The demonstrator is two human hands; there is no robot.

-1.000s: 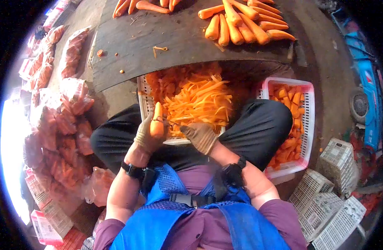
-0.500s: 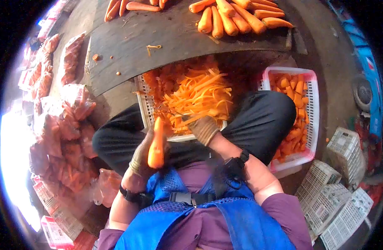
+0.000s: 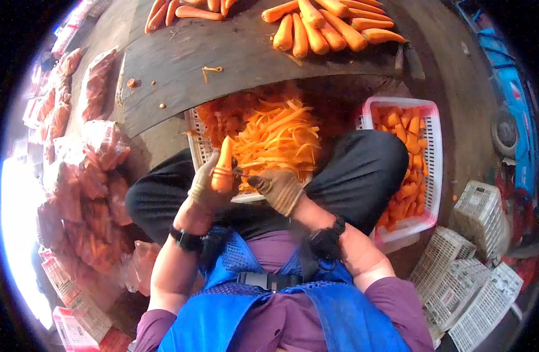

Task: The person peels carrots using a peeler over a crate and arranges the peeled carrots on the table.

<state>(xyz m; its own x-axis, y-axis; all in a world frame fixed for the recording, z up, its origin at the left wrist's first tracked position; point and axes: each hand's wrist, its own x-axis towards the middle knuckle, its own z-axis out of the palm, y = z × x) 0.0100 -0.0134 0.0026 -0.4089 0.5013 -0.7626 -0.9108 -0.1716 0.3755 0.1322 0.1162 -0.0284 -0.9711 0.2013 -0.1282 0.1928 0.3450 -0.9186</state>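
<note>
My left hand [image 3: 203, 183], in a dirty knit glove, is closed around a carrot [image 3: 224, 158] held upright with its narrow end up. My right hand [image 3: 283, 190], gloved too, grips a slim peeler [image 3: 241, 173] whose end lies against the lower part of the carrot. Just beyond both hands, between my legs, a white crate [image 3: 198, 141] holds a heap of long orange carrot peelings [image 3: 278, 132].
Whole carrots [image 3: 316, 35] lie on the dark board [image 3: 181, 64] ahead. To the right stands a pink-white crate [image 3: 436, 158] of carrot pieces, with stacked empty crates [image 3: 463, 287] behind. Bagged carrots [image 3: 87, 199] pile up at left. A blue vehicle [image 3: 516, 111] is at far right.
Both hands have moved up and forward over the crate's near edge. The carrot has risen with my left hand, and the peeler in my right hand has come against it.
</note>
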